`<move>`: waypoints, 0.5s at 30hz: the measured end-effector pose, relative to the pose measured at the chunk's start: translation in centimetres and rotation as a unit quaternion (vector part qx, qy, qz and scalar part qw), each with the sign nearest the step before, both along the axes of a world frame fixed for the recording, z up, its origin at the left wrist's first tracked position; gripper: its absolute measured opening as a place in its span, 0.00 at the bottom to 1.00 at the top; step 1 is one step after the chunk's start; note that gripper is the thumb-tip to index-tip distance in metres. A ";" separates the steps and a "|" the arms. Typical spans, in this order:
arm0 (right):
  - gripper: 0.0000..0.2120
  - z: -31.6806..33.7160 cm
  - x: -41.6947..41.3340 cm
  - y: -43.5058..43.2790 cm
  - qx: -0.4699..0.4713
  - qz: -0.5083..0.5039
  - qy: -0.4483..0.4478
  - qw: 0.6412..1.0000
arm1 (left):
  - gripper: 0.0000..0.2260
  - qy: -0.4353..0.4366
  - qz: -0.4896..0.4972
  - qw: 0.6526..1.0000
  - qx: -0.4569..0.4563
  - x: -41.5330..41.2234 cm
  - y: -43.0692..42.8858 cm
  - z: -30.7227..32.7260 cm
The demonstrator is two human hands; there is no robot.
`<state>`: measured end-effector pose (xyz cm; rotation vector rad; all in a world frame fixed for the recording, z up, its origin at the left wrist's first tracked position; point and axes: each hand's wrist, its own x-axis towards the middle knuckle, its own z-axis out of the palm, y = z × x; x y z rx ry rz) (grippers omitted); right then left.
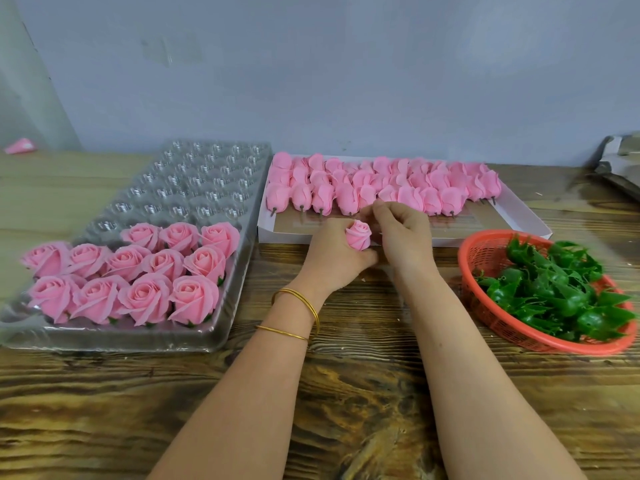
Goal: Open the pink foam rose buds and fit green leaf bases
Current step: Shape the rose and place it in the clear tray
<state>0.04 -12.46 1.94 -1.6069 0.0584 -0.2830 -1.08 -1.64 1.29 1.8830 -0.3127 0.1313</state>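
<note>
Two bare forearms reach forward over the wood-grain tabletop, with thin gold bangles on the left wrist. The left hand curls its fingers round a pink rose bud, held just above the tabletop with the bloom facing up. The right hand sits beside it, fingers bunched with thumb and forefinger tips pressed together just above the bud; what they pinch cannot be told. To the right, a red basket holds green leaf bases. To the left, a clear tray carries opened roses. Beyond the hands, closed buds lie in rows in a white box by the grey wall.
</note>
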 end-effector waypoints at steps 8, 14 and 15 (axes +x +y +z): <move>0.16 0.2 -0.5 1.1 -0.010 0.044 -0.014 0.999 | 0.06 -0.050 0.050 0.986 0.149 0.6 -0.3 -0.2; 0.19 -0.1 -0.7 1.8 -0.077 0.055 -0.037 0.995 | 0.05 -0.044 0.082 0.978 0.188 0.3 -0.1 -0.2; 0.21 -0.2 -0.7 1.9 -0.086 0.054 -0.037 0.994 | 0.06 -0.043 0.087 0.974 0.203 0.3 -0.1 -0.2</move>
